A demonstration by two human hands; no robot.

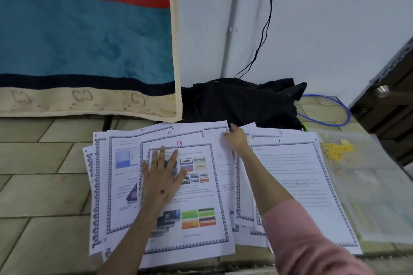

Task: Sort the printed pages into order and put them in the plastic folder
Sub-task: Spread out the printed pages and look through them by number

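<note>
Pages [290, 185] were spread overlapping on tiled floor [44, 185]; five red numbers were legible: 4, 11, 13, 7, 1. Left hand [164, 175] was laid flat, fingers straight and spread, on page 13 [196, 196]. Right hand [237, 140] was seen pinching page edge. One folder [368, 185] was laid beside pages, right.

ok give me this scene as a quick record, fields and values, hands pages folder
left hand: flat, fingers spread, pressing on page 13
right hand: pinching the top edge of a page in the middle of the spread
numbers visible: 4, 11, 13, 7, 1
page 1: on top of the right pile
plastic folder: on the floor to the right of the pages, nothing in it yet
surface: tiled floor
</note>
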